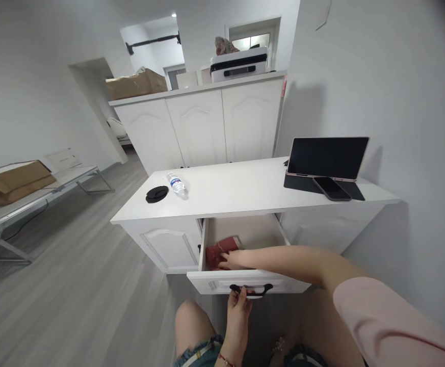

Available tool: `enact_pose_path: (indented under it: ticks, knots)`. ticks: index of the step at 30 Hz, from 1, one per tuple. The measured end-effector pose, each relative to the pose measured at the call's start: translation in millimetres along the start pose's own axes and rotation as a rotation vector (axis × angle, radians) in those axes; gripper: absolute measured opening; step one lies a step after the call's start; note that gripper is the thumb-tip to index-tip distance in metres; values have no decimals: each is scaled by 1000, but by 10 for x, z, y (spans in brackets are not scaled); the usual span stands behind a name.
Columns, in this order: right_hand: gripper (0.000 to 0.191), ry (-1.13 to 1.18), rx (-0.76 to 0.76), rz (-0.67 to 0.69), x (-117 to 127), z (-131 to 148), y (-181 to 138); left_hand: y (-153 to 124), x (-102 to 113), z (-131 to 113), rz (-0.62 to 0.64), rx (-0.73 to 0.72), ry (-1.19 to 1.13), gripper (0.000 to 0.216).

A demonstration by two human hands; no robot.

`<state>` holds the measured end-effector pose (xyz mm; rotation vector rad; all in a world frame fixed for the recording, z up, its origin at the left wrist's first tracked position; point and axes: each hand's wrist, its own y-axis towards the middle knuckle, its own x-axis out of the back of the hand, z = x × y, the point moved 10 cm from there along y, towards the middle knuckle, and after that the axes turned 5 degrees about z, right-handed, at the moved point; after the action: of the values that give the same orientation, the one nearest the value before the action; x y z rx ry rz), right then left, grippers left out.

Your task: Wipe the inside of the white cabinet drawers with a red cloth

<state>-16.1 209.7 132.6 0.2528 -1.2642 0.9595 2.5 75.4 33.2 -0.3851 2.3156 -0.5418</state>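
A white drawer (pixel 253 224) is pulled out from under the white cabinet top. My left hand (pixel 239 299) has its fingers closed around the left part of the drawer's black handle (pixel 262 291). Over the drawer's front panel reaches my right arm, in a pink sleeve. Inside, my right hand (pixel 234 260) rests with its fingers apart on a folded red cloth-like item (pixel 222 248) at the drawer's left side. Part of that item lies hidden beneath the hand.
A water bottle (pixel 177 184) lies near a black round object (pixel 157 193) on the white cabinet top (pixel 230 188). To the right, a tablet (pixel 327 157) stands propped, with a phone (pixel 331 188) before it. A taller cabinet (pixel 195 125) stands behind.
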Motion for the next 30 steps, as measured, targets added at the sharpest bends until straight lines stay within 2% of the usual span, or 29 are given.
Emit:
enact_pose_path:
  ticks: [4,6,12,18,24,30]
  knots:
    - [62,-114,14,83,-97,17,166,2,-13,-4,18,17,1,51]
    - [66,-158,6,77,-92,-11,262,-3,-19,2,18,37,12,52]
    - [57,-277,-52,64,-26,-202,597,-29,-16,-35,-17,16,30,50]
    - [44,-283,-113,54,96,-437,846,-11,-29,-36,-2,8,16,53]
    - [53,-202,-226,46,238,-690,952,-27,-37,-71,-1,1,19,55]
    - [47,-71,-342,18,347,-937,938,-11,-15,-82,13,21,60,48]
